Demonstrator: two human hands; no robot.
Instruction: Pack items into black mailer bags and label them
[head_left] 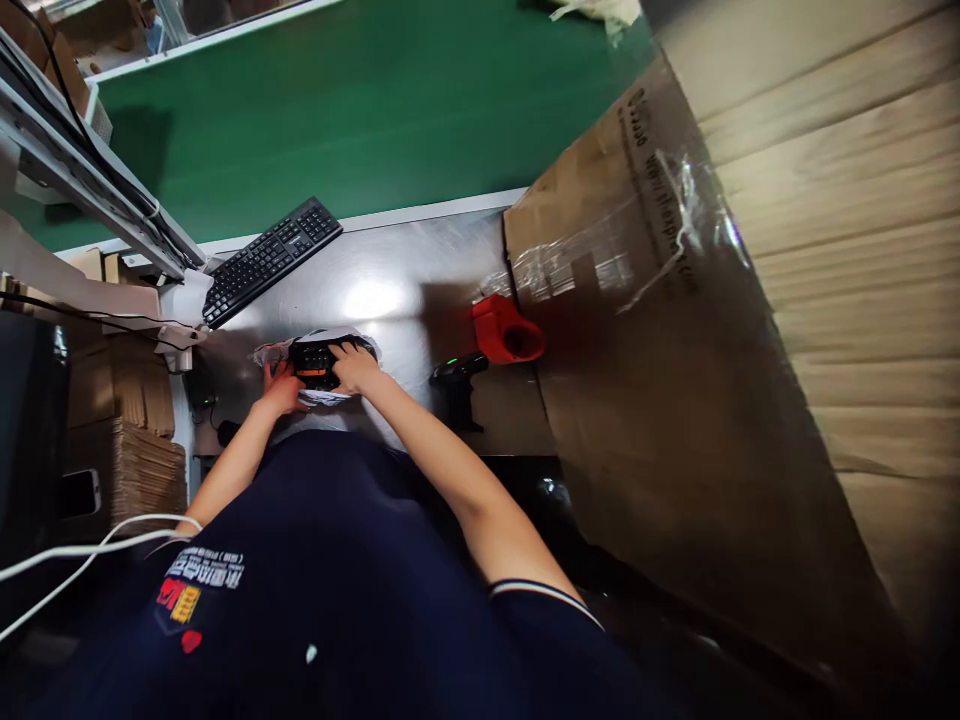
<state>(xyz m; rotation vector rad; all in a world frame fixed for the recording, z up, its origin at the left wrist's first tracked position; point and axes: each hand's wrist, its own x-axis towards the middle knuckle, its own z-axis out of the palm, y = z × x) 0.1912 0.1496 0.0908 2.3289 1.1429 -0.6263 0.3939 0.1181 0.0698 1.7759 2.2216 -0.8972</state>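
A black item with an orange strip (311,378) lies on the metal table in a clear plastic wrapping. My left hand (280,388) grips the left end of it, with the fingers bent around the wrapping. On its right side my right hand (354,369) takes hold, fingers over the top and thumb toward the near edge. The exact kind of the item is unclear, since the hands and the plastic cover part of it. Right of my hands stands a black handheld scanner (456,390) with a green light, beside a red tape dispenser (506,330).
A black keyboard (274,258) lies slantwise behind the hands. Beyond the table runs a green conveyor belt (360,110). A large cardboard box (645,380) walls off the right side. Stacked cardboard (150,465), a phone (80,492) and white cables (97,548) are at the left.
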